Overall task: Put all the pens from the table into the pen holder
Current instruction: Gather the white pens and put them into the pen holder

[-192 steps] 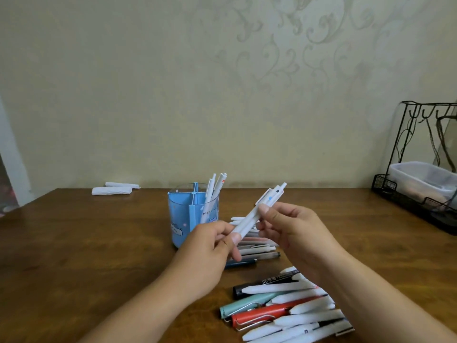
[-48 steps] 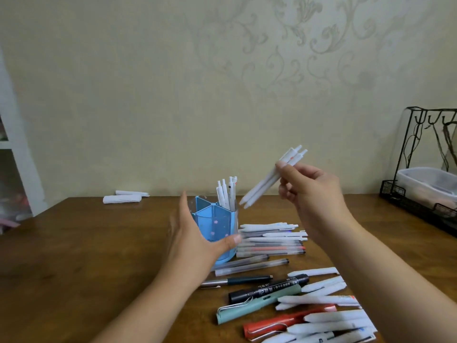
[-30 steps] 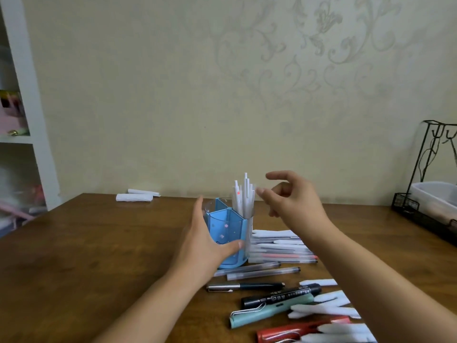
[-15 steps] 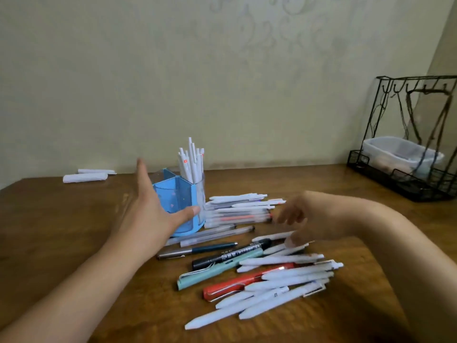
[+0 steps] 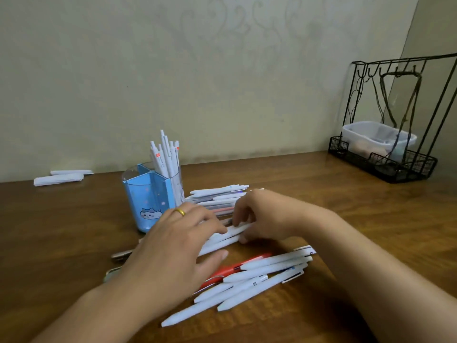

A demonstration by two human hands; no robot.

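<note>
A blue pen holder (image 5: 148, 201) stands on the wooden table (image 5: 346, 209) with several white pens (image 5: 164, 157) upright in its clear right compartment. Between my hands lie a couple of white pens (image 5: 222, 240). My right hand (image 5: 264, 214) pinches their right end with curled fingers. My left hand (image 5: 178, 248) lies flat over their left part, fingers spread, a gold ring on it. In front lies a heap of white pens (image 5: 259, 276) with a red pen (image 5: 230, 269) under them. Behind my hands is a stack of white and clear pens (image 5: 217, 196).
A black wire rack (image 5: 395, 120) with a clear plastic tub (image 5: 378, 139) stands at the back right corner. Two rolled white papers (image 5: 59, 177) lie at the back left by the wall. Metal pen ends (image 5: 118, 256) stick out from under my left hand.
My left hand has left the holder and come down onto the pens. My right hand has closed on white pens in the middle. Earlier it dropped a bunch into the holder.
</note>
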